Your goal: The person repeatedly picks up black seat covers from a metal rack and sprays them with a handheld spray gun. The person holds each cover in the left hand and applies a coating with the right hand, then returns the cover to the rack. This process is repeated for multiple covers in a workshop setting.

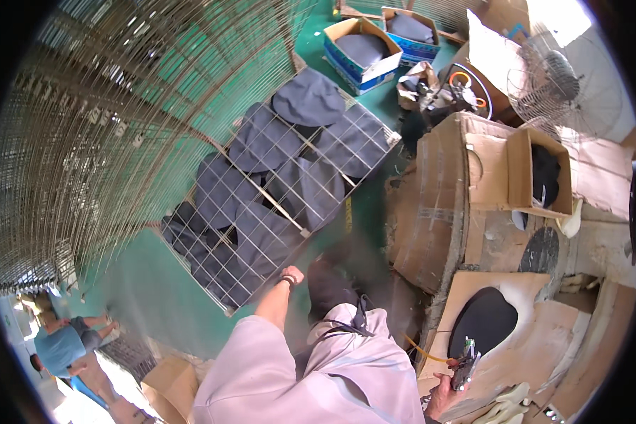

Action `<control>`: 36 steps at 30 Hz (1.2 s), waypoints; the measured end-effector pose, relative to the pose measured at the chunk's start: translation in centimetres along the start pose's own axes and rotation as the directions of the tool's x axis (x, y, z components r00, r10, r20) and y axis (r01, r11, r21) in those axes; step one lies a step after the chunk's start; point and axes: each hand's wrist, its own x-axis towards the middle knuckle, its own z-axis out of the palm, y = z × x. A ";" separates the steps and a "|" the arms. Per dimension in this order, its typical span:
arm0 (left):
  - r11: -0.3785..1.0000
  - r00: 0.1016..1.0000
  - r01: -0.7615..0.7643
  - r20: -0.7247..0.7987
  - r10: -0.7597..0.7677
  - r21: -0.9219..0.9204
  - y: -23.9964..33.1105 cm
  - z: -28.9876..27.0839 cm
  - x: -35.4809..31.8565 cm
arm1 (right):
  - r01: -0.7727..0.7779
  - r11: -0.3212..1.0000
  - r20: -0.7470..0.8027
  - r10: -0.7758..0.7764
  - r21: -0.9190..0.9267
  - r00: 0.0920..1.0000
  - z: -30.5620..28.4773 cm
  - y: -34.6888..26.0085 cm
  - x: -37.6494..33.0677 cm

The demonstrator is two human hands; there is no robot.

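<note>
Left hand (292,274) curled into a fist beside a wire rack (305,233) of dark grey pads (309,97), right hand (441,398) gripping a metal spray gun (465,365) with a yellow hose (421,348), the gun near a black rounded pad (484,316) on cardboard (530,284)

Can pass through open air above the wire rack (305,232), stopping downward at its mesh and grey pads (307,99). Meets the left hand (292,274) just beside its near right edge. Has room over the green floor (145,307), near and left. Hits stacked wire mesh (120,141) far left, the large cardboard box (434,201) on the right. Can drop onto the black pad (484,320) from above, but meets the spray gun (465,366) and yellow hose (425,350) on the near side. Stops far right at the open carton (519,169) and fan (561,75).
</note>
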 end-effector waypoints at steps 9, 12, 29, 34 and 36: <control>0.925 0.973 -0.229 -0.050 0.225 -0.304 9.1 -0.8 3.0 | -0.096 0.994 0.147 0.103 -0.053 0.984 2.7 -5.0 -0.5; 0.892 0.972 -0.236 -0.076 0.224 -0.387 13.8 -2.5 2.9 | -0.095 0.995 0.138 0.098 -0.028 0.986 3.0 -5.6 -0.8; 0.631 0.632 -0.775 -0.017 0.775 -0.043 31.1 0.6 -10.7 | -0.202 0.929 -0.227 0.278 0.310 0.933 -9.8 8.7 -8.4; 0.289 0.287 -0.957 0.093 0.953 -0.004 38.8 5.5 -19.7 | -0.060 0.953 -0.413 0.185 0.298 0.892 -14.4 6.5 -12.0; 0.070 0.080 -0.996 0.205 0.975 0.057 43.5 6.9 -20.6 | -0.065 0.943 -0.484 0.226 0.327 0.845 -14.0 7.1 -12.7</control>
